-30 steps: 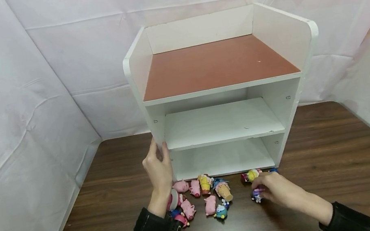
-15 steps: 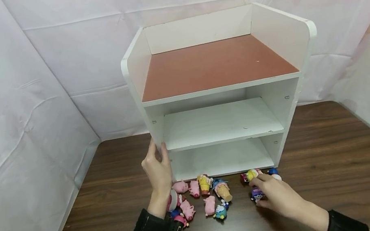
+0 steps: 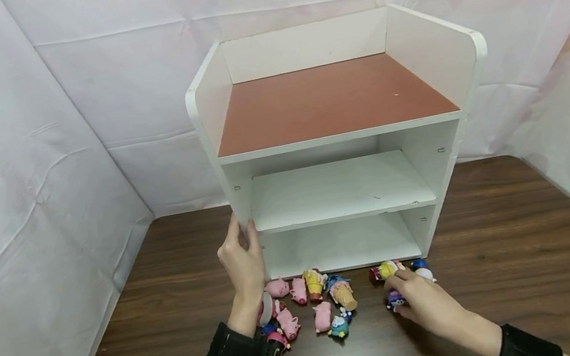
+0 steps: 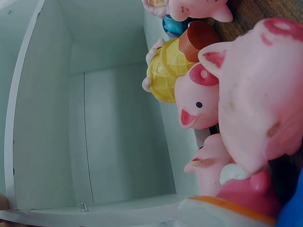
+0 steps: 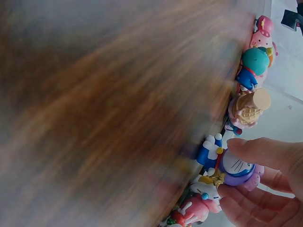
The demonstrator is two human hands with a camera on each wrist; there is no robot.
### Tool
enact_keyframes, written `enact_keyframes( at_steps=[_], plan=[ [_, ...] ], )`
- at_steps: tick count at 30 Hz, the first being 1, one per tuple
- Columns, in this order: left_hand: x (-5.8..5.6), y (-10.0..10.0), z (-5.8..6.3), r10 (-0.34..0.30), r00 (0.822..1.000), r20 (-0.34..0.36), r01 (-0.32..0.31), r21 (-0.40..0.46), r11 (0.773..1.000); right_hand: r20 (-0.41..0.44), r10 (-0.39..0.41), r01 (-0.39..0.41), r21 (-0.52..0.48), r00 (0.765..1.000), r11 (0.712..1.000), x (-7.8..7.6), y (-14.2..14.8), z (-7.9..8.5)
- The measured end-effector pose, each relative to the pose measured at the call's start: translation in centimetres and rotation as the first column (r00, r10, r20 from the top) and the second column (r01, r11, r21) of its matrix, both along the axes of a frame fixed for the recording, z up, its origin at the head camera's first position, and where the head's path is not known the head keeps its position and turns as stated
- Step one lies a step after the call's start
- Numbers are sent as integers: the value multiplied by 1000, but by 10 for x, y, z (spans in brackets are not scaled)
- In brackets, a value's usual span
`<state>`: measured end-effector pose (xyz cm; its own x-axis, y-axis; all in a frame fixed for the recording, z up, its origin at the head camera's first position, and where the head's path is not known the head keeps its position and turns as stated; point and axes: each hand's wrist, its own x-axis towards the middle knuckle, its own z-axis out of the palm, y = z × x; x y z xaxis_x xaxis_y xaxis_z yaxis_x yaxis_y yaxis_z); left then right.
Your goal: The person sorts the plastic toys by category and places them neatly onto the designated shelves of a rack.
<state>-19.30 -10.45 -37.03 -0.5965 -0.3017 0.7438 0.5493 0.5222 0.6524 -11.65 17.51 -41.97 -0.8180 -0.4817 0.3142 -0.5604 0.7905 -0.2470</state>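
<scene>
My left hand (image 3: 243, 265) holds the front edge of the left side panel of a white shelf unit (image 3: 332, 139), thumb in front and fingers on the outer side. In the left wrist view only a fingertip (image 4: 3, 202) shows at the lower left. My right hand (image 3: 427, 302) pinches a small cat figurine (image 5: 234, 163) with a blue body and purple hood between thumb and fingers. This figurine is low over or on the table; I cannot tell which. Beside it lie a yellow-and-pink figurine (image 3: 389, 268) and a blue-and-white one (image 3: 422, 268).
Left of centre on the brown table (image 3: 173, 325) lie several toys: pink pigs (image 3: 323, 316), an ice-cream-cone figurine (image 3: 342, 295), a yellow cone figurine (image 3: 315, 284) and a teal figurine (image 3: 338, 326). White cloth (image 3: 23, 186) surrounds the table.
My right hand has shifted slightly left and turned, uncovering more of the blue-and-white figurine. The purple-hooded figurine has turned a little in its fingers. My left hand stays on the panel.
</scene>
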Motion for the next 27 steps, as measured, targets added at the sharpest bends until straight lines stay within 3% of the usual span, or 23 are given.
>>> enact_keyframes(
  at_steps=[5, 9, 15, 21, 27],
  plan=[
    [1, 0, 2, 9, 1000, 4, -9, -4, 1000, -23, 33, -33, -17, 999, 999, -1, 1, 7],
    [2, 0, 3, 10, 1000, 6, -10, -6, 1000, -12, 47, -47, -30, 999, 998, 1, 2, 22],
    [1, 0, 1, 6, 1000, 13, -6, -12, 1000, -73, 87, -89, -22, 994, 996, 4, 5, 54],
    [0, 0, 1, 1, 1000, 8, 0, -11, 1000, -80, 99, -98, 15, 992, 995, 8, 4, 90],
    [2, 0, 1, -5, 1000, 10, 5, -11, 1000, -172, 158, -153, 44, 972, 987, 11, 4, 126]
  ],
)
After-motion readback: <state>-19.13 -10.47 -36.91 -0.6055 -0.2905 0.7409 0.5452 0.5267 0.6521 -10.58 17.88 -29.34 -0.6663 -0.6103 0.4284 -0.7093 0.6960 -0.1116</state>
